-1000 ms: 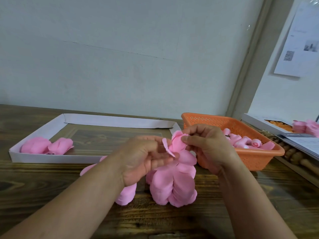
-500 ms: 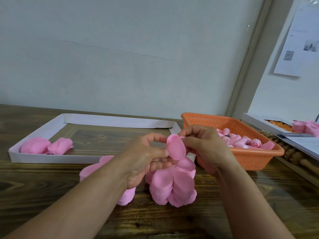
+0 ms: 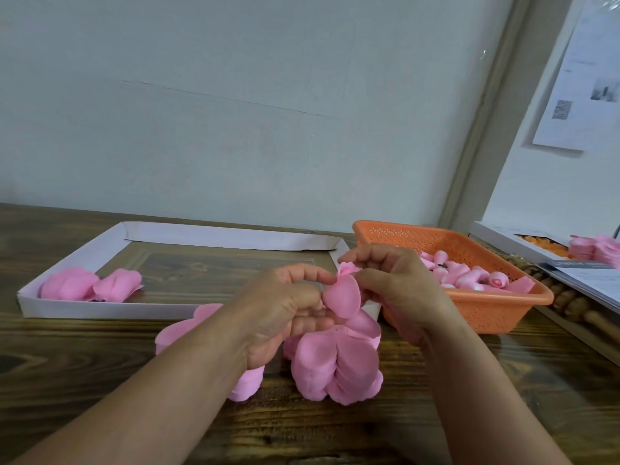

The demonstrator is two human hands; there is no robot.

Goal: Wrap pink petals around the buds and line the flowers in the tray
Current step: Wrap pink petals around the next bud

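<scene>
Head view: nearest, stacked pink petals (image 3: 339, 367) lie on the wooden table (image 3: 335, 427). Above them, left hand (image 3: 285, 317) and right hand (image 3: 399, 290) together pinch a petal (image 3: 342, 295) around a bud (image 3: 347, 268). Behind, two finished flowers (image 3: 90, 285) lie in the white tray (image 3: 218, 234); loose buds fill the orange basket (image 3: 476, 308).

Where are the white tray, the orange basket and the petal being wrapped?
white tray (image 3: 100, 310): head view, near wall
orange basket (image 3: 469, 312): head view, front wall
petal (image 3: 342, 297): head view, middle of its face

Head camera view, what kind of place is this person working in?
Probably a small handcraft workbench for making artificial flowers. A wooden table carries an orange basket of buds, stacked pink petals, and a white cardboard tray holding two finished flowers.
</scene>
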